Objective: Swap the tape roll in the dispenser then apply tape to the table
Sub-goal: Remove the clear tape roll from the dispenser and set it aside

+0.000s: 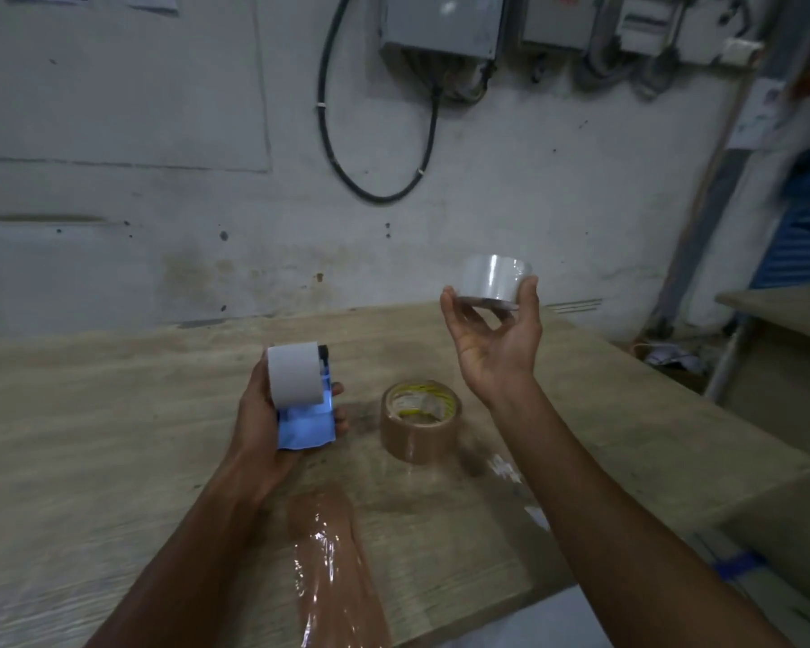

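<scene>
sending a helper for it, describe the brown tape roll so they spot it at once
On the wooden table before the grey wall, look between the left hand and the right hand. The brown tape roll lies flat on the tabletop, with yellow print inside its core. It is the only brown, unheld roll; the white roll and the glossy roll are in the hands.

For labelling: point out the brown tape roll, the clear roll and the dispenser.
brown tape roll [417, 439]: head view, side wall.
clear roll [494, 275]: head view, side wall.
dispenser [307, 427]: head view, blue body.
</scene>
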{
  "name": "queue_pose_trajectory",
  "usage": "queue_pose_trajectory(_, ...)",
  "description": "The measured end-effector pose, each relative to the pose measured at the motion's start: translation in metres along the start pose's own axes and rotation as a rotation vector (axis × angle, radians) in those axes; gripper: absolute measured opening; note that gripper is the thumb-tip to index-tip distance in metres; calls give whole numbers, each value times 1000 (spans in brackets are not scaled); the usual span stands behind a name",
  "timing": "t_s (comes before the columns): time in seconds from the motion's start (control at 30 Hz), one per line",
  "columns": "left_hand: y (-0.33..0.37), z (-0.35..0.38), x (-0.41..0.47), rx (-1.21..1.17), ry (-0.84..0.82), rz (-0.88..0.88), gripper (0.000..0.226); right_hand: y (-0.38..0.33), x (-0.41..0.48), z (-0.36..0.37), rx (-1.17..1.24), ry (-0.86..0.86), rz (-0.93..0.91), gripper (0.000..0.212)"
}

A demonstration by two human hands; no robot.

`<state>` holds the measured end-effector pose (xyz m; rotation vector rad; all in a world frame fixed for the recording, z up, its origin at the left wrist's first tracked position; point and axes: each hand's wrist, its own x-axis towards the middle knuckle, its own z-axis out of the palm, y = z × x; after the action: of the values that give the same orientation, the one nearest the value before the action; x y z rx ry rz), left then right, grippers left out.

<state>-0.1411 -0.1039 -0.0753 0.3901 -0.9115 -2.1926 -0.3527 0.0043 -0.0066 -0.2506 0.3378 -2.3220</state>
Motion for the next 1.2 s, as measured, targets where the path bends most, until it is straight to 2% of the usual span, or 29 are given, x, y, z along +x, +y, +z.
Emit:
queue_pose_trajectory(0.1,-2,-2,2,-22,-16,-9,68,-22,12,-25,-12,59,-64,70)
queue_pose_trajectory(0.2,1,1,0,-34,-105,3,38,-34,20,-49,-39,124,-105,63)
queue_pose_trajectory(0.3,-2,-3,6,-39,-208,-19,75,-39,24,-69,-63,156,-123,72)
queue_pose_trajectory(0.37,-4,-3,8,-84,-225,-18,80,-40,25,-75,-81,152,-127,74)
queue_pose_trajectory(0.43,-8,-1,9,-55,-174,-28,74,-40,25,-77,-96,152,-137,71)
queue_pose_trajectory(0.5,-11,-2,10,-3,-112,-41,48,-41,25,-76,-107,151,-143,67)
queue_pose_trajectory(0.6,-12,-9,16,33,-32,-49,64,-43,24,-78,-131,174,-168,62)
queue_pose_trajectory(0.7,-10,-10,14,102,-37,-58,55,-46,27,-80,-246,232,-216,62)
queue_pose_trajectory(0.8,-11,-10,13,108,-33,-92,61,-49,32,-79,-468,306,-366,68)
queue_pose_trajectory(0.87,-10,-9,12,98,-12,-102,70,-51,36,-82,-772,399,-531,75)
queue_pose_trajectory(0.93,-9,-10,12,112,5,-97,70,-52,35,-87,-1114,464,-658,89)
queue_pose_trajectory(1.1,-7,-7,8,154,46,-91,66,-54,35,-95,-1681,448,-804,88)
queue_pose_trajectory(1.2,-6,-4,5,144,52,-101,68,-54,36,-100,-1964,450,-800,88)
